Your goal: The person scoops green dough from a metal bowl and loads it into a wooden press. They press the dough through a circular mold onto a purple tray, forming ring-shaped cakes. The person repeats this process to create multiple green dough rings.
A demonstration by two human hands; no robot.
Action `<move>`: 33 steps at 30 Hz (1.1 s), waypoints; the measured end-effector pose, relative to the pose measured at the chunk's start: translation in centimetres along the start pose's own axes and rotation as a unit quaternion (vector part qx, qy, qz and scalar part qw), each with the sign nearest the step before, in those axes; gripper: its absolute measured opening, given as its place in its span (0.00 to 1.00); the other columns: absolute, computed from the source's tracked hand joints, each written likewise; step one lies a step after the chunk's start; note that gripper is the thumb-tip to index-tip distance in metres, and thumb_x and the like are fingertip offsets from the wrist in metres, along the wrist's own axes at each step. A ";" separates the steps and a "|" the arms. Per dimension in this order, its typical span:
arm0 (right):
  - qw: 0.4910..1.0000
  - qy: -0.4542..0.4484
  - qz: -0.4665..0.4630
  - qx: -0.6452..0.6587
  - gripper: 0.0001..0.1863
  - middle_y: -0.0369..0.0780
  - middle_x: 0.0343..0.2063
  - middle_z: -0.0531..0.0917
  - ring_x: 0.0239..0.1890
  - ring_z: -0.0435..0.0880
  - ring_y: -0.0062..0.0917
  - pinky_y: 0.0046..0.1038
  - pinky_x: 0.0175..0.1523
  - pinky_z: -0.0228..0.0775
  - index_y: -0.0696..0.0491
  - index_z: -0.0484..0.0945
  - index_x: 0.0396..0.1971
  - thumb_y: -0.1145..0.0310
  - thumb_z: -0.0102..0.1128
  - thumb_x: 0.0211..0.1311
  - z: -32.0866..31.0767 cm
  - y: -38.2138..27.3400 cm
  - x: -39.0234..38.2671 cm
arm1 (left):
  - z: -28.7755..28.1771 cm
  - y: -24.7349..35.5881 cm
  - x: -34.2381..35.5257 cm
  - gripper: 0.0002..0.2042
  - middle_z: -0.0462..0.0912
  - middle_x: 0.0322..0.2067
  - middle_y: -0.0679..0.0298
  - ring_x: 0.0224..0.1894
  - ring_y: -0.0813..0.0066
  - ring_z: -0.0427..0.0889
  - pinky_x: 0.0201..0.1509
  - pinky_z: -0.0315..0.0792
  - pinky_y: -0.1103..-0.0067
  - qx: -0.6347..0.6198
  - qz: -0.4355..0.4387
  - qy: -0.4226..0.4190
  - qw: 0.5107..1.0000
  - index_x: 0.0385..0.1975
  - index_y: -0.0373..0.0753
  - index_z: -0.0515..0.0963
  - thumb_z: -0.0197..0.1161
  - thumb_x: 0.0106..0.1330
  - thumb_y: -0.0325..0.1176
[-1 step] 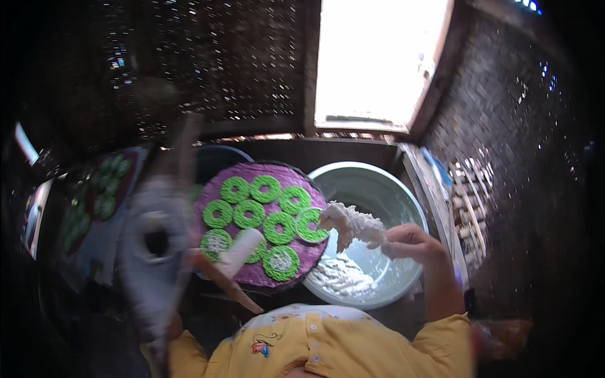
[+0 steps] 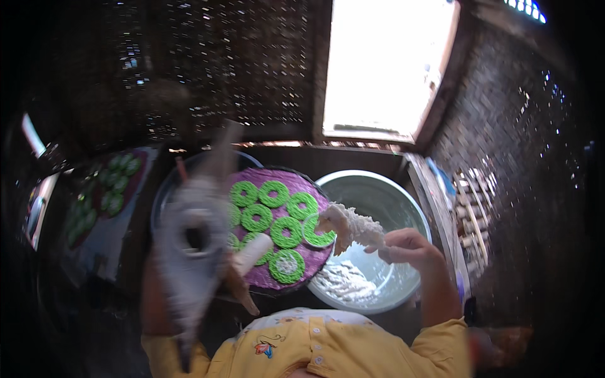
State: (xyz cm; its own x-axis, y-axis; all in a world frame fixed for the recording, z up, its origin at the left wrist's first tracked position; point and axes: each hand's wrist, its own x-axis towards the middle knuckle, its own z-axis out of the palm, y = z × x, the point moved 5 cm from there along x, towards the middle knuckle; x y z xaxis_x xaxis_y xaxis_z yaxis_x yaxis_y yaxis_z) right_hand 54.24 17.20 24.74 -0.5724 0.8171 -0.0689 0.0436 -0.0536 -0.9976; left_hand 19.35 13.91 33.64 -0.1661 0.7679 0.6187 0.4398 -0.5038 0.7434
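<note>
My right hand is closed on the handle of a flat stirring paddle caked with sticky white dough. The paddle is above the near-left part of a pale green basin, at the tray's right edge. More white dough lies in the basin. On the left, a blurred wooden tool with a round hole and a white cylinder rises close to the camera. My left forearm leads up behind it, hiding my left hand. Several green rings lie on the purple-covered round tray.
One green ring has white filling at its centre. Another tray with green rings stands at the far left. Behind the basin are a wooden ledge and a bright opening. Woven walls enclose the space.
The wooden tool has moved right and now covers more of the tray's left side, including a second white-filled ring. The whole scene has shifted slightly right and down. My right hand keeps its grip.
</note>
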 end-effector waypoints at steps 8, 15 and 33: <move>0.985 -0.102 -0.111 0.085 0.15 0.28 0.24 0.74 0.26 0.67 0.10 0.15 0.30 0.57 0.60 0.78 0.43 0.66 0.55 0.63 9.1 -1.9 5.7 | 5.2 -3.3 -0.2 0.24 0.78 0.38 0.56 0.38 0.64 0.80 0.44 0.73 0.75 -0.112 0.043 -0.316 0.941 0.41 0.37 0.76 0.71 0.41 0.36; 0.904 -0.036 -0.272 -0.327 0.16 0.38 0.28 0.82 0.28 0.78 0.19 0.26 0.32 0.71 0.54 0.78 0.45 0.64 0.59 0.58 8.7 -4.4 3.6 | 1.6 -2.3 -0.8 0.25 0.77 0.35 0.55 0.37 0.60 0.80 0.42 0.73 0.73 0.012 0.099 -0.283 0.954 0.40 0.38 0.76 0.71 0.39 0.39; 0.304 0.150 -0.469 -0.815 0.05 0.30 0.20 0.73 0.20 0.70 0.15 0.20 0.24 0.56 0.50 0.75 0.28 0.65 0.58 0.54 18.4 -12.1 0.3 | 3.1 -8.3 -0.9 0.19 0.80 0.37 0.58 0.39 0.62 0.80 0.45 0.73 0.74 -0.091 -0.004 -0.308 0.947 0.38 0.40 0.78 0.68 0.44 0.37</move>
State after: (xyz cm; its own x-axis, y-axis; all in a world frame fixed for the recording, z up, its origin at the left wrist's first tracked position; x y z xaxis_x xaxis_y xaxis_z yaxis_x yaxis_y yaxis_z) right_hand 38.47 7.57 36.69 -0.8697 0.0625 0.4897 0.4643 0.4405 0.7684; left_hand 18.62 18.66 26.13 0.4014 0.8290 0.3893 0.2717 -0.5137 0.8138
